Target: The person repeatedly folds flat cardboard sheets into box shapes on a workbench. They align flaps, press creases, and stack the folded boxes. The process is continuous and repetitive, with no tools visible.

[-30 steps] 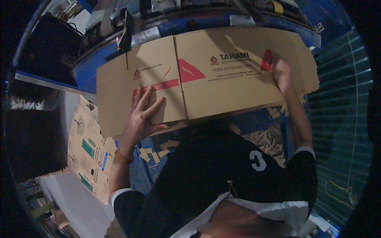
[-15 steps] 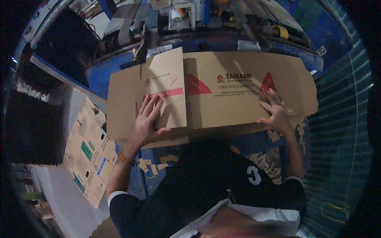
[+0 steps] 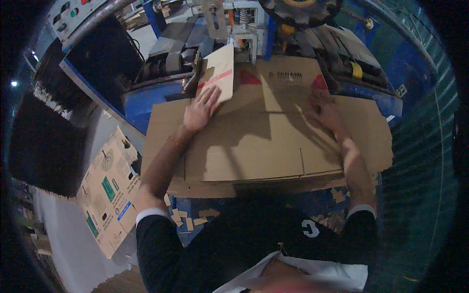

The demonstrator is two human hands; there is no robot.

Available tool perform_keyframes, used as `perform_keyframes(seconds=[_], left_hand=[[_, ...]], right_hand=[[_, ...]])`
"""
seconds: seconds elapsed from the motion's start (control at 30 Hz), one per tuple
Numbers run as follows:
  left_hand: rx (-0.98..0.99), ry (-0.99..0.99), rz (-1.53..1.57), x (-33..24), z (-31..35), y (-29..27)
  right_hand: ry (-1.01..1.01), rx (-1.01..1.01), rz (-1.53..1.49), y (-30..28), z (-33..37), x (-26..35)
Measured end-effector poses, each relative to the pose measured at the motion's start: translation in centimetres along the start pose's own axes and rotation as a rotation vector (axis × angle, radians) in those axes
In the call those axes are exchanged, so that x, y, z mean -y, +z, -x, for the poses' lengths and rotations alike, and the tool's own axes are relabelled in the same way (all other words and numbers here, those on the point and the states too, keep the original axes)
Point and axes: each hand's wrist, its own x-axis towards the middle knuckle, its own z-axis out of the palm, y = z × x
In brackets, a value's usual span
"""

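Note:
A folded printed cardboard blank (image 3: pixel 288 90) with red marks lies flat, its far edge up among the machine's parts. Over its left end, a narrower folded panel (image 3: pixel 223 73) with a red stripe stands tilted up. My left hand (image 3: pixel 200 110) rests on that panel, fingers stretched out and close together. At the blank's right side, my right hand (image 3: pixel 323 111) lies on the board with its fingers apart and slightly bent, partly in shadow. Beneath both hands is a stack of plain brown cardboard sheets (image 3: pixel 234 151).
A machine with belts and rollers (image 3: pixel 178 61) stands ahead, a dark round wheel (image 3: pixel 300 10) above it. Cardboard scraps (image 3: pixel 190 219) lie below the stack. A printed cardboard sheet (image 3: pixel 110 190) leans at left. Green corrugated wall (image 3: pixel 420 166) runs along the right.
Both hands have moved forward, and the printed blank has slid away from me toward the machine, uncovering the plain sheets below. Its left panel has tilted up.

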Motion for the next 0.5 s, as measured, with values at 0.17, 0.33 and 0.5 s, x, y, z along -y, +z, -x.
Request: perform_keyframes(seconds=[0.17,0.33,0.5], left_hand=[[-0.140,-0.327,-0.004,-1.0,-4.1,0.5],[-0.505,-0.409,0.013,-4.0,5.2,-5.6],[-0.597,-1.093,-0.109,-8.0,19.0,-6.6]], right_hand=[[-0.087,-0.395,0.293,3.7,-4.7,-0.9],[0.210,-0.482,-0.121,4.6,4.2,-7.7],[1.029,-0.460,0.171,2.9,19.3,-14.4]])
